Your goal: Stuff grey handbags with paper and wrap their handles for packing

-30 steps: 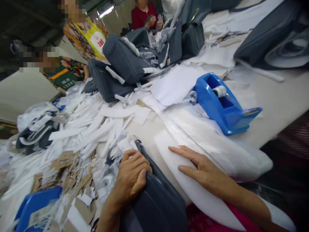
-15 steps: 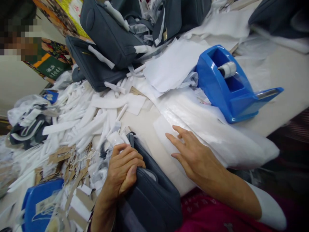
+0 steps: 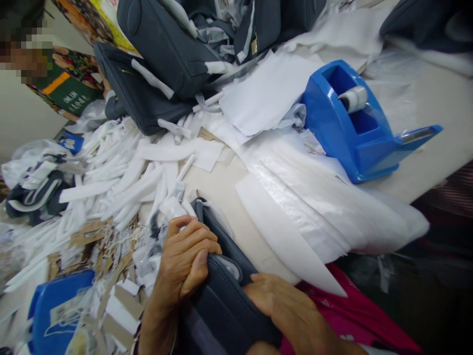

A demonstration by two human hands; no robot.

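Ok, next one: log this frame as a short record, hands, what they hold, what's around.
Left hand: grips the rim of the dark grey bag
Right hand: rests on the same bag, nearer the body
Right of bag: white foam sheets, blue tape dispenser
Left of bag: pile of white strips, cardboard scraps
Far side: stacked grey bags; another person at top left

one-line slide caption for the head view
Left hand grips a dark grey bag, right hand resting on it, beside white sheets and a blue tape dispenser.
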